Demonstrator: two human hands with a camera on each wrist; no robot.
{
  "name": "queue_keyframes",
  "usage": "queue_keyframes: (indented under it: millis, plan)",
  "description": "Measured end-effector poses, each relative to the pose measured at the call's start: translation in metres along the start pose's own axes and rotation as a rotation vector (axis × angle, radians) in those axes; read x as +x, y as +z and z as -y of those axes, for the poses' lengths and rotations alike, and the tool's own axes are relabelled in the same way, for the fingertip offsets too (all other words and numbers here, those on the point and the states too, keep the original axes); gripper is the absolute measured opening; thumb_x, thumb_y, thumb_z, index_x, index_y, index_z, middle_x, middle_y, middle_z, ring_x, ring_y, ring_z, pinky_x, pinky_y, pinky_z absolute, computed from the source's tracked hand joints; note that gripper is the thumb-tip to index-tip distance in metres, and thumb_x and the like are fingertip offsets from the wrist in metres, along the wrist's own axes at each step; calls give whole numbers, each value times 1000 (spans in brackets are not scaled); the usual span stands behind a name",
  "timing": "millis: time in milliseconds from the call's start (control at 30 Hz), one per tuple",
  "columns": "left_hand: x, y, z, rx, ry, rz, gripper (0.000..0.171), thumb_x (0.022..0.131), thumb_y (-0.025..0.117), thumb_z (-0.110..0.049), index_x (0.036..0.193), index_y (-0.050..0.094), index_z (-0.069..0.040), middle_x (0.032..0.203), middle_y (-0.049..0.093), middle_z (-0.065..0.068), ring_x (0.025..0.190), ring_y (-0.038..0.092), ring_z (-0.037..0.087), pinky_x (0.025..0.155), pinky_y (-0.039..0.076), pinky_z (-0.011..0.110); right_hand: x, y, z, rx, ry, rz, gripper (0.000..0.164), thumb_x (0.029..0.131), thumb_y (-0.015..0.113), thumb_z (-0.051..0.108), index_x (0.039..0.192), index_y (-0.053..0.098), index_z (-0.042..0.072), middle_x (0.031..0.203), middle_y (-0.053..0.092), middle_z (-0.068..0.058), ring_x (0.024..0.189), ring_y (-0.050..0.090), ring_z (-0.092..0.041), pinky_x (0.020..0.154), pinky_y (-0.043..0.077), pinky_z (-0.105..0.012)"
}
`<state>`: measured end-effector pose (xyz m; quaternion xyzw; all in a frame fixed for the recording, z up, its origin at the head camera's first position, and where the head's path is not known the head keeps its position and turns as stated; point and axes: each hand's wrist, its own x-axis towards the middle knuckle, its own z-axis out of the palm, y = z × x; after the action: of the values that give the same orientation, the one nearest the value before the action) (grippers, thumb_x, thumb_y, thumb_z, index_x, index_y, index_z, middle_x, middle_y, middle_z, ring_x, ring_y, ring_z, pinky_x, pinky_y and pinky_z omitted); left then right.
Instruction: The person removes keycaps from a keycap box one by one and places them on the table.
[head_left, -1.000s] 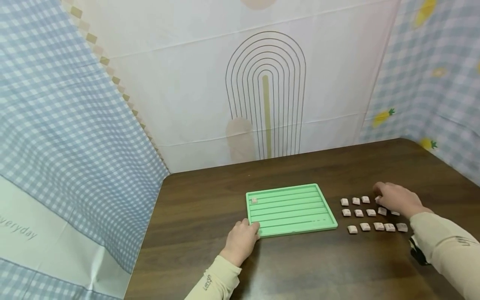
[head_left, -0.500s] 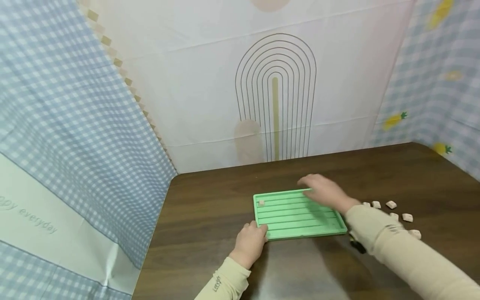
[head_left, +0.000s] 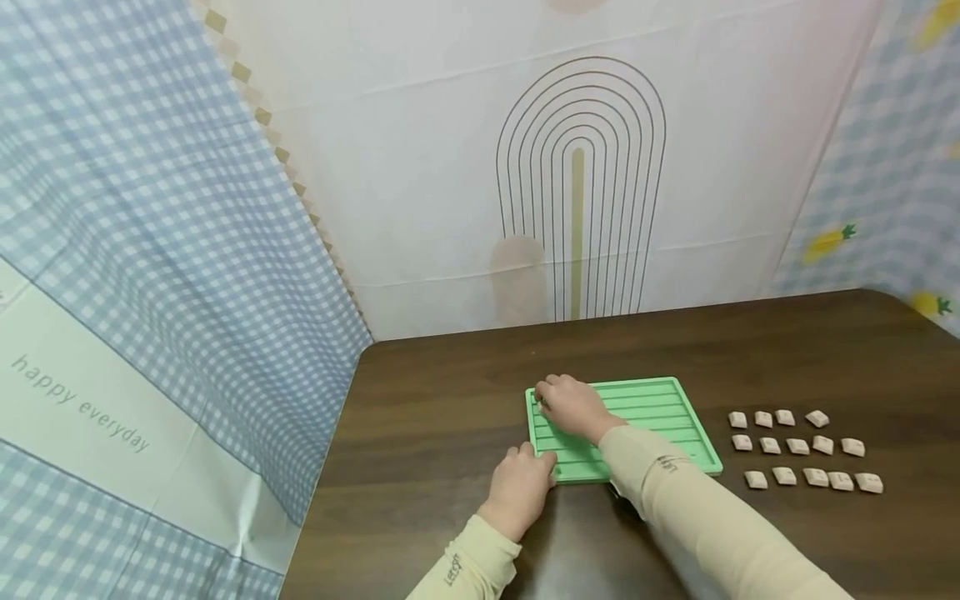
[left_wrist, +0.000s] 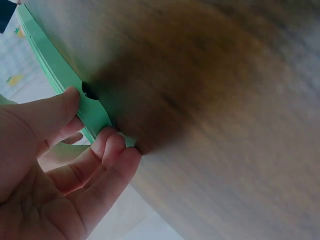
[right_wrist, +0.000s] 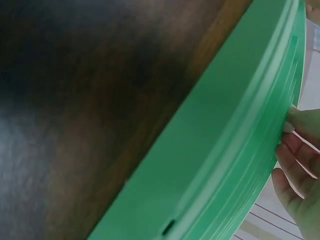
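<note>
A green ridged tray [head_left: 651,400] lies on the table. My left hand [head_left: 521,490] grips its near left corner; in the left wrist view the thumb [left_wrist: 70,102] presses the tray's side and the fingers curl at the corner. Over the tray's far left end, my right hand [head_left: 573,406] pinches a small white keycap [right_wrist: 289,127] between thumb and fingers, close to the grooves. That hand hides the keycap seen earlier in the far left slot. Several loose white keycaps [head_left: 798,447] lie in three rough rows to the right of the tray.
The dark wooden table [head_left: 442,400] ends at a white curtain [head_left: 420,208] behind and a blue checked curtain [head_left: 247,275] on the left. My right forearm [head_left: 697,517] crosses over the tray's near right part.
My right hand has moved left from the keycap rows to the tray's far left, carrying a keycap. The left hand keeps its grip on the corner. The head view has shifted slightly left.
</note>
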<state>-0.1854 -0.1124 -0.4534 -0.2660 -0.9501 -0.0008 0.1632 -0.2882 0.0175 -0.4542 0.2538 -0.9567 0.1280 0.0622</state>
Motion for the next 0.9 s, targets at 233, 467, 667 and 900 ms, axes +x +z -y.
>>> queue_keyframes:
  millis: [233, 467, 667, 900]
  plan:
    - [2, -1, 4, -14, 2, 15, 15, 77, 70, -26, 81, 62, -14, 70, 61, 8, 58, 53, 21, 48, 50, 28, 2, 3, 1, -21, 7, -31, 10, 86, 60, 15, 93, 64, 9, 89, 63, -7, 81, 58, -23, 67, 54, -38]
    - [2, -2, 9, -29, 7, -5, 15, 76, 71, -24, 79, 61, -13, 68, 60, 8, 56, 52, 21, 48, 50, 28, -4, -16, -2, 22, -23, -111, 12, 88, 58, 16, 97, 62, 9, 92, 63, -6, 84, 58, -22, 68, 54, -38]
    - [3, -5, 16, -72, -9, 22, 13, 78, 69, -21, 78, 60, -12, 68, 59, 7, 57, 49, 20, 49, 48, 27, -40, -62, -38, 86, 7, -154, 17, 88, 59, 20, 102, 62, 11, 102, 66, -8, 95, 58, -25, 75, 53, -48]
    - [0, -2, 26, -94, -33, 89, 12, 80, 68, -21, 78, 59, -12, 70, 58, 7, 58, 49, 20, 50, 47, 27, -110, -111, -128, 30, 205, -134, 28, 91, 54, 26, 109, 61, 5, 108, 65, -21, 96, 58, -36, 70, 50, -57]
